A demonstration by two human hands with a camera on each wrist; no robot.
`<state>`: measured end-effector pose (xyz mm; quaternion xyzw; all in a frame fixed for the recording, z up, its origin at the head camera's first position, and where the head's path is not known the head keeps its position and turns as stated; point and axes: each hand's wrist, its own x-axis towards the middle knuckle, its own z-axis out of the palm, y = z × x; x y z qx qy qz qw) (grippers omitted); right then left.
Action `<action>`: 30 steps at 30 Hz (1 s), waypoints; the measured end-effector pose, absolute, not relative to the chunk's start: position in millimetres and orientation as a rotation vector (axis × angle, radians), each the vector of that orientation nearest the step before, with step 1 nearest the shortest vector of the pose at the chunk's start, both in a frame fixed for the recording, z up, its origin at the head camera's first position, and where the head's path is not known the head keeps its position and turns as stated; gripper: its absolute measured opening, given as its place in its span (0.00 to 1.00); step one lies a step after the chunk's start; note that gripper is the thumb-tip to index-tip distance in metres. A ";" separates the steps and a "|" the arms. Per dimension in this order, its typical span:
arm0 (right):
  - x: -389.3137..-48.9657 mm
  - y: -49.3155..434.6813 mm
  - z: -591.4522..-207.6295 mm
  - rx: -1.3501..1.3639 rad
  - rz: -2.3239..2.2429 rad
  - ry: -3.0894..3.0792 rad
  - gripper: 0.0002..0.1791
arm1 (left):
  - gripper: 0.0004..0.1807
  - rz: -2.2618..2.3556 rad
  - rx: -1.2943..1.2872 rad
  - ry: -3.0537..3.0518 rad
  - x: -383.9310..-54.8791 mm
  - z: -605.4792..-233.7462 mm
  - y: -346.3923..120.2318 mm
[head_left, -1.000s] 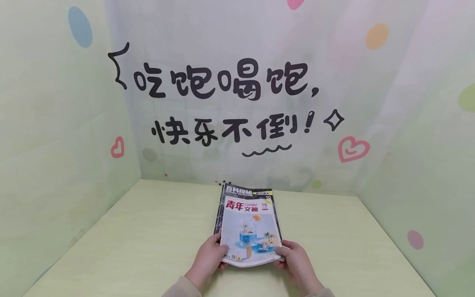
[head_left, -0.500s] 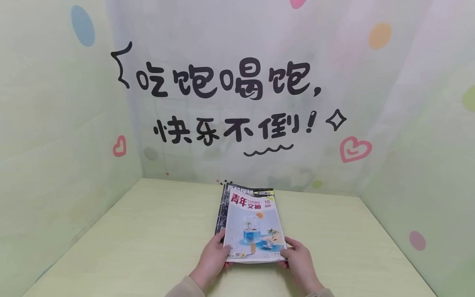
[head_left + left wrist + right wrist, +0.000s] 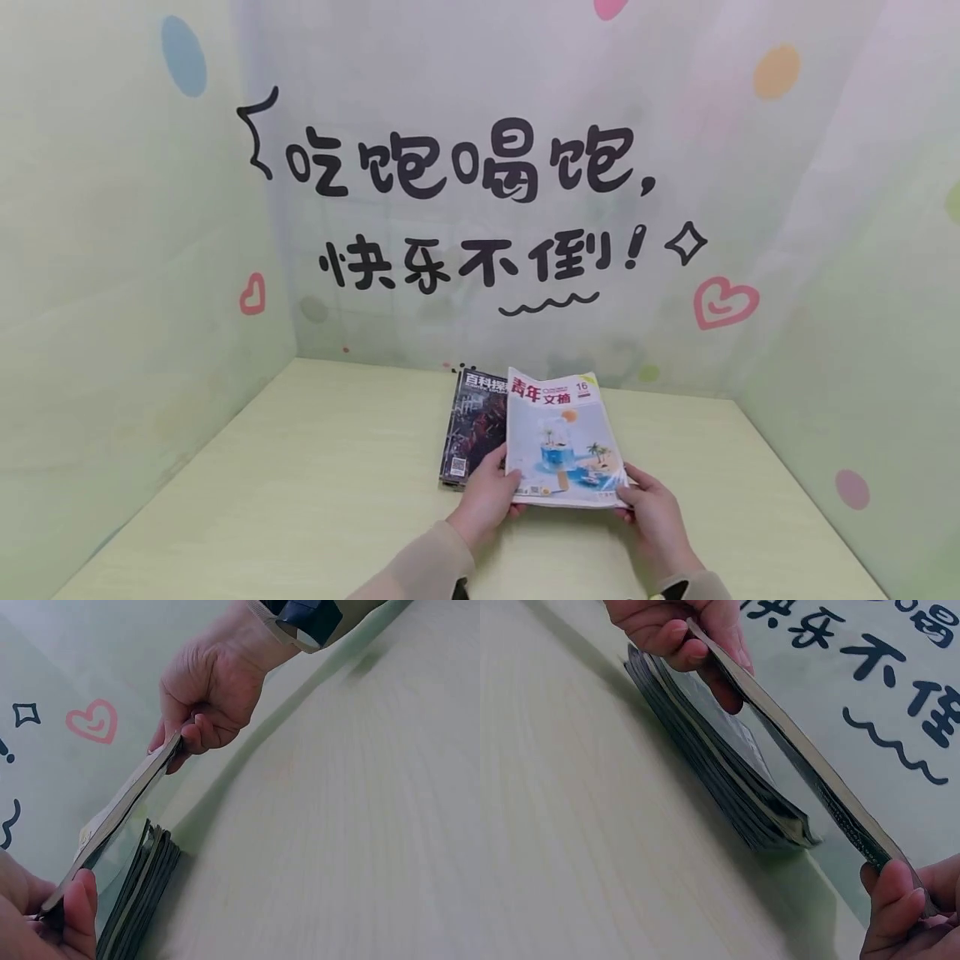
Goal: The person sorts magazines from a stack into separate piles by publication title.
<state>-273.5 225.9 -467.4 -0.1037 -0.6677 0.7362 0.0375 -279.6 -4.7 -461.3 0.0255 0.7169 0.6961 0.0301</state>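
A magazine (image 3: 558, 450) with a pale cover of a blue ice block and palm trees is held up off the table. My left hand (image 3: 483, 496) pinches its lower left corner, thumb on the cover and fingers beneath. At the lower right corner my right hand (image 3: 656, 512) grips it the same way. Partly behind its left side lies a stack of magazines (image 3: 476, 425), the top one dark with white lettering. Both wrist views show a gap between the held magazine (image 3: 802, 761) and the stack (image 3: 705, 765); several magazines make up that pile.
The pale wooden table (image 3: 300, 492) spreads out on both sides of the stack. A printed cloth wall (image 3: 420, 83) with black lettering, dots and hearts closes off the back, and similar panels stand left and right.
Both hands have lifted the pale magazine from the top of the stack and carried it to the right, uncovering much of the dark magazine below. The head view has shifted slightly.
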 end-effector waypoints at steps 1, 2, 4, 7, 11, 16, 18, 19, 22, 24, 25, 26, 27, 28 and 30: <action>-274.7 232.7 -467.0 -0.333 2.260 -2.047 0.30 | 0.30 2.134 0.087 2.209 -281.6 -459.2 2.0; -275.7 239.7 -466.5 -0.336 2.266 -2.043 0.31 | 0.29 2.121 0.098 2.206 -283.7 -457.4 8.7; -277.7 253.2 -466.0 -0.349 2.276 -2.033 0.31 | 0.29 2.102 0.119 2.201 -287.8 -454.3 21.9; -279.8 271.0 -464.8 -0.365 2.285 -2.023 0.32 | 0.28 2.092 0.142 2.181 -293.3 -451.4 40.2; -283.3 290.0 -464.2 -0.381 2.287 -2.035 0.32 | 0.25 2.084 0.139 2.194 -297.2 -449.9 61.1; -288.3 308.3 -465.8 -0.389 2.267 -2.084 0.32 | 0.18 2.069 0.094 2.194 -296.8 -448.2 78.4; -290.2 314.0 -466.7 -0.404 2.262 -2.098 0.31 | 0.19 2.045 0.095 2.204 -296.1 -447.5 82.2; -291.1 316.7 -467.1 -0.413 2.266 -2.100 0.31 | 0.20 2.028 0.095 2.214 -295.8 -447.7 83.7; -293.8 323.5 -468.8 -0.446 2.277 -2.106 0.31 | 0.22 1.979 0.105 2.251 -294.6 -448.6 87.8; -295.2 327.6 -470.1 -0.458 2.280 -2.113 0.31 | 0.22 1.969 0.109 2.256 -293.8 -448.9 90.4; -295.9 329.3 -470.4 -0.462 2.284 -2.112 0.31 | 0.21 1.977 0.107 2.245 -293.6 -449.2 91.8; -296.5 330.7 -470.4 -0.468 2.282 -2.110 0.31 | 0.20 1.977 0.114 2.240 -293.6 -449.2 93.0; -297.2 332.2 -470.4 -0.482 2.277 -2.106 0.31 | 0.19 1.977 0.119 2.232 -293.4 -449.1 94.1; -297.9 333.5 -470.3 -0.492 2.270 -2.102 0.31 | 0.19 1.973 0.127 2.230 -293.6 -449.2 95.1; -299.5 335.4 -469.9 -0.527 2.246 -2.090 0.31 | 0.19 1.971 0.133 2.219 -294.2 -449.8 96.8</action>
